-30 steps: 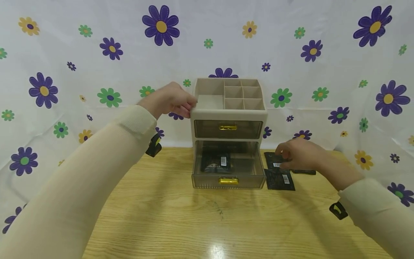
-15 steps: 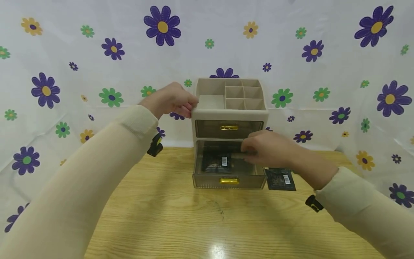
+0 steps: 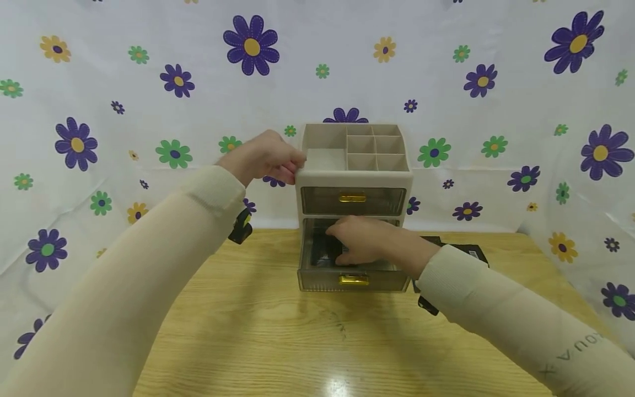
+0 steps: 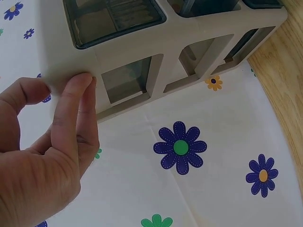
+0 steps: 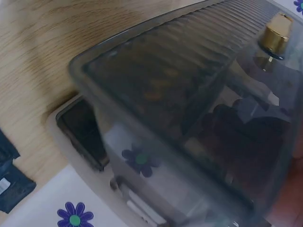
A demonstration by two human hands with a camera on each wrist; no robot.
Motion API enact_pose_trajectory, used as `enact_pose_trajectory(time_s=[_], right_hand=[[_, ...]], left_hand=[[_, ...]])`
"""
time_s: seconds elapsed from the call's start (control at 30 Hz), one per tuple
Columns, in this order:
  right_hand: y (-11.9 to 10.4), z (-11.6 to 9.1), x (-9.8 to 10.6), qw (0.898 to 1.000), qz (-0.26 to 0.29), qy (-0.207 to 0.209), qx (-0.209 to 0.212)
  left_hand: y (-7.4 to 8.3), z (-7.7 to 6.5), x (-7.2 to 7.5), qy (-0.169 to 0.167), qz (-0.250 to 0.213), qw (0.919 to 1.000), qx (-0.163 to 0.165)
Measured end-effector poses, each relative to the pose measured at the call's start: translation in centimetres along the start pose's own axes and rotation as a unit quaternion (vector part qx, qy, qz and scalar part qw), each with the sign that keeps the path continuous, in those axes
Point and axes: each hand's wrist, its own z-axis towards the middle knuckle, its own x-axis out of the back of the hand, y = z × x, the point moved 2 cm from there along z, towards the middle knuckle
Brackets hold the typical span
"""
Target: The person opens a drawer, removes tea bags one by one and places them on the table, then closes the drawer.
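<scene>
A beige desktop drawer organizer stands against the backdrop, its upper smoky drawer closed and its lower drawer pulled out. My left hand grips the organizer's upper left edge; the left wrist view shows the fingertips of this hand against its corner. My right hand reaches into the lower drawer, thumb and fingers spread apart over a black packet, which it partly covers. Little of the right hand shows in the right wrist view, where the smoky drawer fills most of the frame.
More black flat packets lie on the wooden table right of the organizer, partly behind the right sleeve. Divided compartments form the organizer's top. A flowered cloth hangs behind it.
My right hand has moved left from above the packets on the table into the lower drawer. The left hand stays at the organizer's upper left edge.
</scene>
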Motion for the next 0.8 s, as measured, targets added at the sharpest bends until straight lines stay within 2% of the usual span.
enact_pose_trajectory(time_s=[0.27, 0.47, 0.7, 0.8], right_hand=[[0.1, 1.7, -1.2, 1.0, -0.004, -0.013, 0.007], [0.1, 1.8, -1.1, 1.0, -0.022, -0.016, 0.008], [0.0, 1.8, -1.2, 1.0, -0.006, -0.011, -0.001], [-0.2, 1.8, -1.4, 1.0, 0.02, -0.001, 0.011]], left_hand=[[0.0, 0.0, 0.0, 0.001, -0.002, 1.0, 0.002], [0.0, -0.1, 0.1, -0.003, -0.003, 1.0, -0.006], [0.1, -0.3, 0.1, -0.007, -0.004, 1.0, -0.003], [0.1, -0.4, 0.1, -0.006, -0.005, 1.0, -0.002]])
